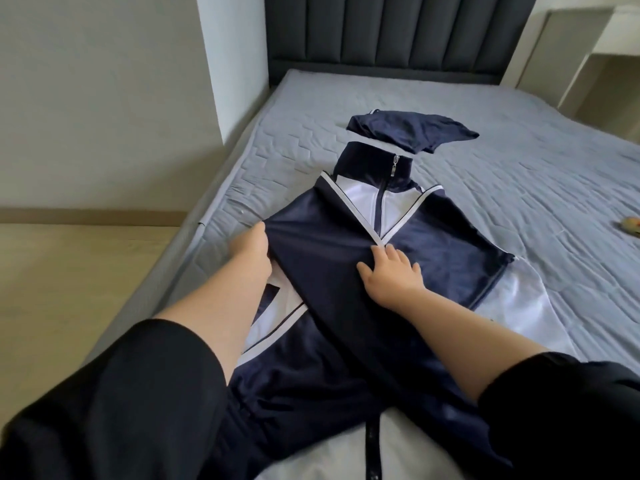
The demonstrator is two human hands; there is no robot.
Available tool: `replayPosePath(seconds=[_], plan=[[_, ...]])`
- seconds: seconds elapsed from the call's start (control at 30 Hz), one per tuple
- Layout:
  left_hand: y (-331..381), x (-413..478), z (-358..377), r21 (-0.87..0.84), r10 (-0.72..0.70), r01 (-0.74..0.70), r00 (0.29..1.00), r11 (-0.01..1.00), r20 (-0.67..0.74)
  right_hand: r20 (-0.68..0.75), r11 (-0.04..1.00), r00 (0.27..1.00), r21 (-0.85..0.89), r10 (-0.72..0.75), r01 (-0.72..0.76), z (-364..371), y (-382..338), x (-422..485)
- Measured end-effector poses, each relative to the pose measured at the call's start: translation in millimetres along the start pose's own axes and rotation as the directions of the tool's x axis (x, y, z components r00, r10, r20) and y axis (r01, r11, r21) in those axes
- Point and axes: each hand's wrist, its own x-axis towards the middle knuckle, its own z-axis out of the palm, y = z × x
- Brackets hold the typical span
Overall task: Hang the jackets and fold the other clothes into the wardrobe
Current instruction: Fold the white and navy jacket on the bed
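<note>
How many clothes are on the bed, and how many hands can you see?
jacket: 1
folded dark blue garment: 1
hands: 2, the left hand and the right hand
Total: 4

Navy and white jacket (346, 258): smooth cloth, faint sheen; its zip pull (395, 163), shiny metal. Navy folded garment (408, 133), upper centre: matt cloth. Grey bed cover (519, 174): quilted cloth, matt. Dark headboard (381, 32), top: padded fabric, matt. Pale floor (69, 258), left: smooth, wood-look.
</note>
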Motion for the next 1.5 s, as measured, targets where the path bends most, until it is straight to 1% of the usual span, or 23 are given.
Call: replayPosePath(seconds=[0.03,0.07,0.13,0.2,0.23,0.27,0.3,0.33,0.37,0.43,0.47,0.53,0.9,1.07,1.13,1.2,1.27,1.3,1.37,1.4,1.43,1.47,1.5], plan=[[-3.3,2.4,-2.6,-0.014,0.007,-0.007,1.0,1.0,-0.006,0.0,1.0,1.0,0.009,0.017,-0.017,2.8,1.0,0.9],[-5.6,2.1,-4.1,0.054,0.068,-0.066,0.997,0.996,-0.029,-0.016,0.999,0.999,0.019,0.03,-0.029,4.6,1.2,1.6],[-11.4,2.4,-4.6,0.356,0.327,-0.283,0.942,0.891,-0.07,-0.055,0.999,0.997,0.021,0.05,-0.049,5.3,-0.9,2.7],[-11.8,-1.2,-5.6,0.591,0.581,-0.442,0.812,0.675,-0.055,-0.104,0.998,0.993,-0.01,0.06,-0.062,3.6,-5.1,4.2],[-11.3,0.6,-4.2,0.69,0.695,-0.507,0.719,0.516,0.008,-0.134,0.998,0.989,-0.023,0.056,-0.06,1.8,-8.5,5.7],[-9.8,2.9,-2.3,0.761,0.786,-0.569,0.605,0.311,0.13,-0.165,0.998,0.985,-0.029,0.044,-0.05,0.0,-13.0,7.9],[-9.2,5.3,0.1,0.782,0.807,-0.613,0.515,0.111,0.289,-0.199,0.999,0.979,-0.02,0.029,-0.034,-1.6,-18.0,11.5],[-10.0,8.8,2.6,0.762,0.768,-0.646,0.466,-0.044,0.439,-0.231,1.0,0.973,0.004,0.017,-0.017,-3.4,-23.3,16.5],[-11.9,12.7,4.4,0.736,0.695,-0.66,0.459,-0.152,0.554,-0.255,0.999,0.967,0.043,0.015,-0.004,-5.1,-28.6,22.6],[-24.4,23.5,3.6,0.728,0.513,-0.627,0.544,-0.278,0.664,-0.279,0.99,0.96,0.144,0.035,0.006,-9.6,-38.0,37.5],[-31.1,28.6,2.6,0.74,0.455,-0.603,0.592,-0.298,0.666,-0.281,0.982,0.959,0.191,0.047,0.008,-12.2,-41.1,46.3],[-37.1,34.6,3.0,0.753,0.407,-0.588,0.635,-0.296,0.657,-0.278,0.97,0.958,0.245,0.068,0.002,-17.5,-46.3,65.7],[-42.7,36.6,6.7,0.787,0.518,-0.575,0.614,-0.224,0.596,-0.166,0.909,0.98,0.416,0.108,-0.029,-29.1,-89.3,172.6],[-45.1,39.6,6.7,0.789,0.512,-0.569,0.619,-0.231,0.596,-0.226,0.841,0.92,0.514,0.321,-0.167,-40.6,-74.1,192.1],[-45.0,40.7,7.7,0.789,0.503,-0.566,0.624,-0.237,0.598,-0.226,0.841,0.903,0.495,0.366,-0.217,-41.0,-62.5,193.6],[-45.1,40.5,7.6,0.791,0.499,-0.564,0.627,-0.239,0.598,-0.249,0.888,0.904,0.395,0.348,-0.233,-34.5,-61.6,190.8],[-45.0,39.8,7.2,0.79,0.504,-0.566,0.624,-0.234,0.597,-0.412,0.955,0.878,0.261,0.243,-0.142,-27.4,-67.3,186.6],[-45.0,39.6,7.2,0.79,0.508,-0.568,0.622,-0.23,0.596,-0.521,0.983,0.843,0.176,0.133,-0.046,-24.4,-71.8,182.2],[-44.7,39.1,7.1,0.792,0.514,-0.57,0.623,-0.218,0.59,-0.657,0.959,0.718,-0.03,-0.232,0.282,-21.7,-80.0,169.6],[-44.6,38.9,7.3,0.795,0.516,-0.569,0.626,-0.21,0.584,-0.615,0.881,0.651,-0.174,-0.446,0.439,-19.4,-80.8,167.0],[-44.5,38.7,7.5,0.799,0.52,-0.565,0.629,-0.204,0.577,-0.489,0.783,0.615,-0.319,-0.619,0.534,-15.6,-78.1,166.2],[-44.5,38.7,7.7,0.804,0.526,-0.56,0.63,-0.202,0.571,-0.342,0.725,0.645,-0.418,-0.683,0.547,-11.6,-73.0,166.3],[-44.3,38.7,7.8,0.808,0.531,-0.555,0.632,-0.199,0.565,-0.248,0.765,0.76,-0.453,-0.601,0.458,-8.3,-66.4,168.1]])
